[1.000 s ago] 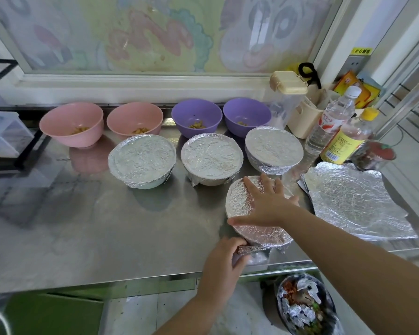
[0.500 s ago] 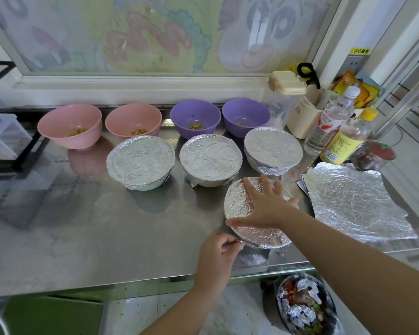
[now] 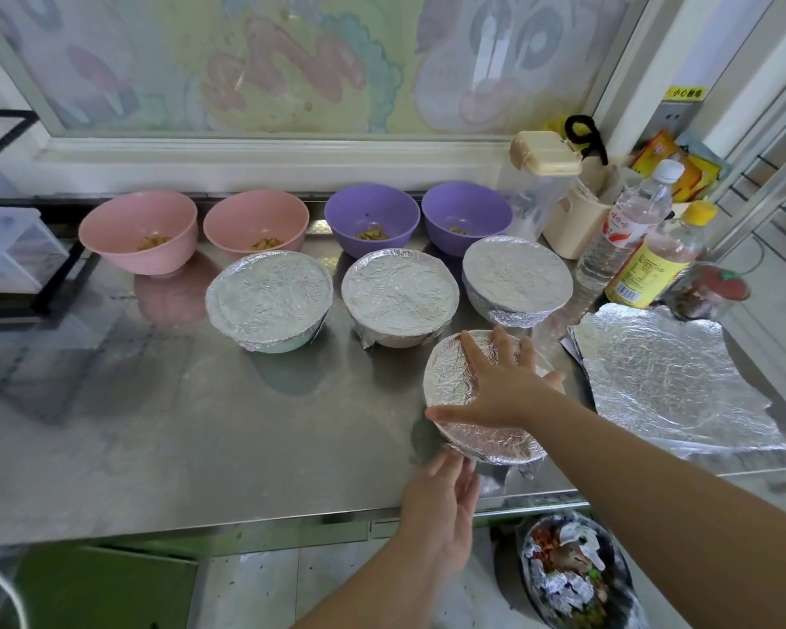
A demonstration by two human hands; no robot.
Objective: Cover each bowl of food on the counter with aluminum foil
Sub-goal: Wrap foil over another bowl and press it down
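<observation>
Worktop (image 3: 155,424): stainless steel
Right hand (image 3: 495,383): flat, fingers straight, pressing on foiled front bowl (image 3: 450,374)
Left hand (image 3: 441,506): fingers straight, at bowl's near rim

The surface (image 3: 155,424) is seen as brushed metal, smooth, with a dull sheen and faint reflections; the foil (image 3: 448,379) over the nearest bowl is shown crinkled and bright; the loose foil sheets (image 3: 668,379) are creased likewise; the pink bowls (image 3: 139,233) and purple bowls (image 3: 373,211) are made of smooth matt plastic; the bottles (image 3: 622,229) are of clear glossy plastic.
</observation>
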